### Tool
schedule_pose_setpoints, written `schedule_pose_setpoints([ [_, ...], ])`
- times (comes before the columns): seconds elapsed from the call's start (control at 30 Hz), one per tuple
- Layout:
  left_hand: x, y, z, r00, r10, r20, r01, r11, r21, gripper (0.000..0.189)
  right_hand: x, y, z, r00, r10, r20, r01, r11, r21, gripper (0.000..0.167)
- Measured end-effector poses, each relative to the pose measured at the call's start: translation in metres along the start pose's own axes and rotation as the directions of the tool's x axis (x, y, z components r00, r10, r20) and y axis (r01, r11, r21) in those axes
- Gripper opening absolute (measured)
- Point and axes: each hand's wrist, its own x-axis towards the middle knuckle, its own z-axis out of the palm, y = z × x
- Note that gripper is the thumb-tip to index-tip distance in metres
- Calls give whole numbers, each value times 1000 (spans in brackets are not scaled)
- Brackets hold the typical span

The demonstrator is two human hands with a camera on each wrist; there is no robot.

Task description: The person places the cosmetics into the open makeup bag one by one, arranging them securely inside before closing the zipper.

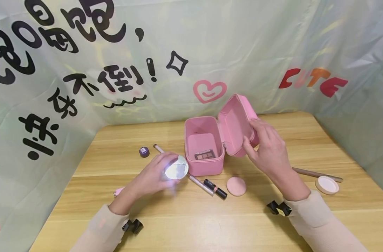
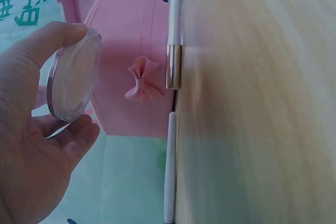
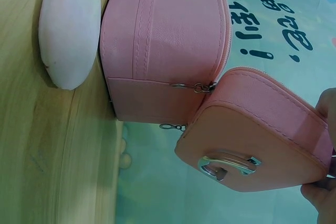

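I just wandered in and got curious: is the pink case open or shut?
Open: the pink case has its lid swung aside, held by the right hand, and a palette shows inside.

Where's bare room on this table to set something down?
Bare table lies between the sleeves, nearer the person than the puff, and behind the brown stick. It's crowded in front of the pink box: silver stick, black tube, puff.

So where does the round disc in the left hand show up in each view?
Head: the round disc, below and slightly left of centre, in the left hand.
Left wrist: the round disc, left side, above mid-height.
Right wrist: not visible.
Shared landmark: the pink case, in all three.
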Motion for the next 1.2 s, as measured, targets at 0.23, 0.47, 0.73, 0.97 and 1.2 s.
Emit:
schedule_pose_setpoints([
  [0.23,0,1,-7,999,23,-33,-22,999,31,79,0,-1,1,1000,-1,-2,1,1000,4,48],
  [0.47,2,1,-12,997,58,-49,-56,998,43,76,0,0,1,1000,-4,-6,4,1000,2,48],
  [0.73,12,8,-16,997,58,-50,-54,995,80,79,0,0,0,1000,6,-2,-6,1000,-1,48],
  [0.97,26,19,-28,997,60,-52,-53,992,118,80,-1,0,-2,1000,16,2,-16,1000,-3,48],
  [1.2,46,29,-28,999,29,-14,-27,993,118,83,-2,0,-1,1000,13,8,-13,1000,-6,48],
])
